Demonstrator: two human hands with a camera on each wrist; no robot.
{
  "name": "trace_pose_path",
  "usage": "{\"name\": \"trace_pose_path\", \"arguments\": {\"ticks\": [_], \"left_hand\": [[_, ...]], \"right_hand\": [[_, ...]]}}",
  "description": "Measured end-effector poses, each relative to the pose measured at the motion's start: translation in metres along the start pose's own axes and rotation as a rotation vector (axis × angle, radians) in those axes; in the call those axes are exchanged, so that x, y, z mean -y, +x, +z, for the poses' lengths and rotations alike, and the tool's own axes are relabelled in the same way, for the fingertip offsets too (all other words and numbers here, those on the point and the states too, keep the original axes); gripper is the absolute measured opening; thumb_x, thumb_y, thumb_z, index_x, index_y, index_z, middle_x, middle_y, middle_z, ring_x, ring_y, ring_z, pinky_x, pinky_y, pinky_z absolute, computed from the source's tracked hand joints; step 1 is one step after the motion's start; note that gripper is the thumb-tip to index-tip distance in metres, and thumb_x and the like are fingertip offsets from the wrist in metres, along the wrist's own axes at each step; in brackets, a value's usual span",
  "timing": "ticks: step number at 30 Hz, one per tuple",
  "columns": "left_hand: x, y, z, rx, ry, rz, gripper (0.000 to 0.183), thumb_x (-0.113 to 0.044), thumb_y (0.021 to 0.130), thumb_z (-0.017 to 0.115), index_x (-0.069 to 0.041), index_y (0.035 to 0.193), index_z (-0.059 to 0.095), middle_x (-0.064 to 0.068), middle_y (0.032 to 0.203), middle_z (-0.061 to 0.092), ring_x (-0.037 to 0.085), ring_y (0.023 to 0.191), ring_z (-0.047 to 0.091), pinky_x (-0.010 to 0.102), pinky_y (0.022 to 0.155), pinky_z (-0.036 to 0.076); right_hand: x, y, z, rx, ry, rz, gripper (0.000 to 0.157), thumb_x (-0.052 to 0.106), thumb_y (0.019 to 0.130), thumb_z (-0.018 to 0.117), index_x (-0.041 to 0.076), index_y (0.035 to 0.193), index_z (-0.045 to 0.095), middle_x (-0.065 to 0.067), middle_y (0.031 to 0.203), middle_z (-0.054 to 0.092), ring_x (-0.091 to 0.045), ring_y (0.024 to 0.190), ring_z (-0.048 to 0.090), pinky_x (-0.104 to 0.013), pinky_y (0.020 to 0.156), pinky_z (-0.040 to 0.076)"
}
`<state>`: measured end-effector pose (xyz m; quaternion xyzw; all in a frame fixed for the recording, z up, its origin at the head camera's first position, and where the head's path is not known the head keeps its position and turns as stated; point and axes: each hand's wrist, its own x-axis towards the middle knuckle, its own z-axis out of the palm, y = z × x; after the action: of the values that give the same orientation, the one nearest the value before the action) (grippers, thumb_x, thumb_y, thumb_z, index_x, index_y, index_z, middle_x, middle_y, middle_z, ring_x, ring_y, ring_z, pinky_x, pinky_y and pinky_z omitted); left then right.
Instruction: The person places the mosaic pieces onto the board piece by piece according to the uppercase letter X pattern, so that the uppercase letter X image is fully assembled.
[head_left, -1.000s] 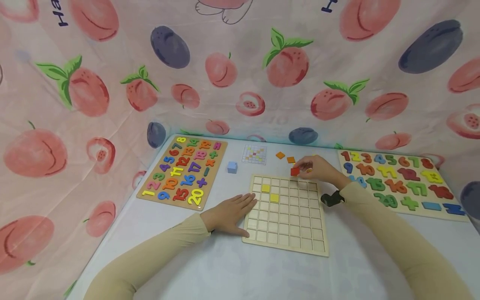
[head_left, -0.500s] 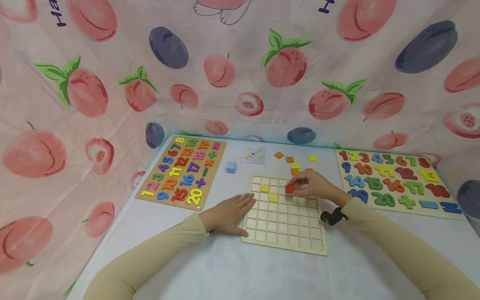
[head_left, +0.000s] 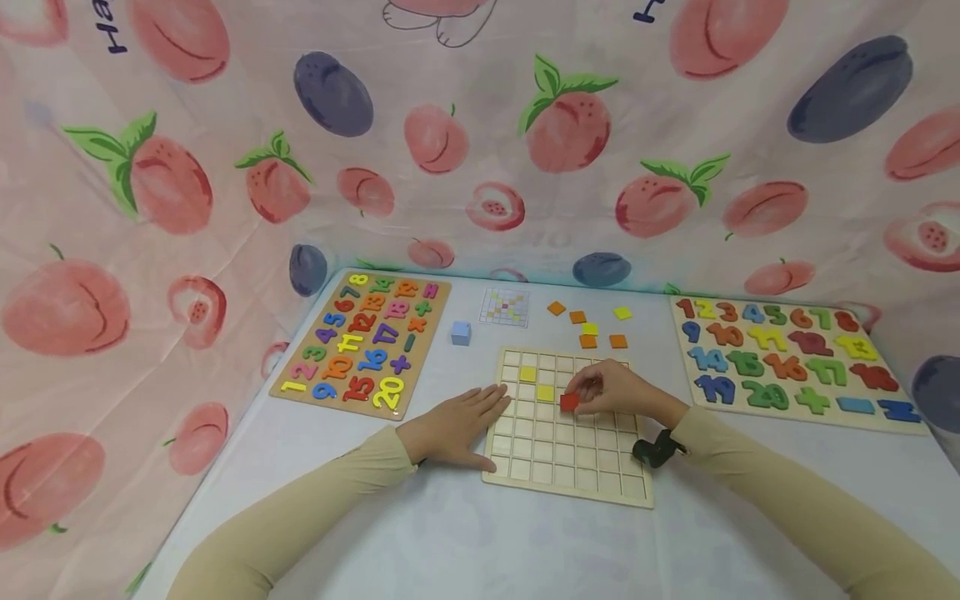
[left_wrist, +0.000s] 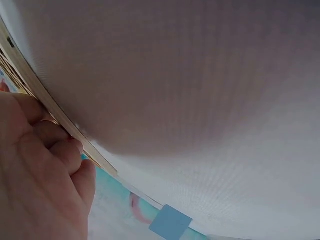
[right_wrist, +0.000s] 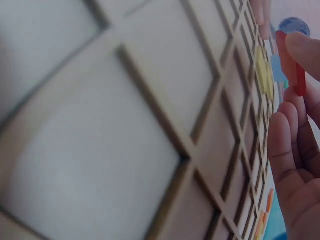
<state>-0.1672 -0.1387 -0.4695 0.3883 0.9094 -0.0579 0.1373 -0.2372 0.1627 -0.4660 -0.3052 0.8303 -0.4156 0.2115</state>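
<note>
So the right hand (head_left: 611, 392) has a small red square tile (head_left: 569, 403) pinched between thumb and fingers, nothing else in it, over the wooden grid board (head_left: 544, 450). The left hand (head_left: 453, 429) is spread out flat-ish on the board's near-left edge, fingers stretched, gripping nothing, and I'd guess it's steadying things.

My read is that the step in hand is placing that red tile. Two yellow tiles (head_left: 528, 374) already sit in cells on a diagonal, just to the left of the right hand's fingertips and farther away. The next move probably calls for squaring the tile to a cell, then lowering it and letting go. Loose orange tiles (head_left: 588, 342) lie just past the right hand, and a printed pattern card (head_left: 505, 307) lies well beyond the left fingertips.

The head view can't really tell you whether the tile's down. The right wrist view shows its thin edge and a gap to the board, so it looks lifted. The left wrist view adds the board's side wall under the left fingers.
</note>
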Motion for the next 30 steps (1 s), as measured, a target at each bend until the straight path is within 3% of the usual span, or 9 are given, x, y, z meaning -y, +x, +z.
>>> {"name": "trace_pose_path", "arguments": {"ticks": [13,30], "left_hand": [[0.001,0.001,0.002,0.000,-0.008,0.000,0.103,-0.072,0.081,0.047,-0.008,0.152,0.009,0.008,0.160,0.005,0.020,0.148,0.005,0.033,0.121,0.012],[-0.001,0.001,-0.001,0.013,-0.003,-0.006,0.102,-0.072,0.082,0.046,-0.008,0.152,0.008,0.008,0.160,0.004,0.020,0.148,0.004,0.033,0.121,0.012]], "right_hand": [[-0.002,0.006,0.007,0.042,-0.065,0.099,0.026,0.019,0.069,0.083,0.008,0.090,0.072,0.000,0.077,0.064,-0.011,0.070,0.055,-0.019,0.063,0.050],[0.001,0.008,0.010,0.037,-0.147,0.071,0.024,0.019,0.069,0.083,0.010,0.087,0.070,0.002,0.075,0.062,-0.009,0.068,0.053,-0.019,0.061,0.048]]}}
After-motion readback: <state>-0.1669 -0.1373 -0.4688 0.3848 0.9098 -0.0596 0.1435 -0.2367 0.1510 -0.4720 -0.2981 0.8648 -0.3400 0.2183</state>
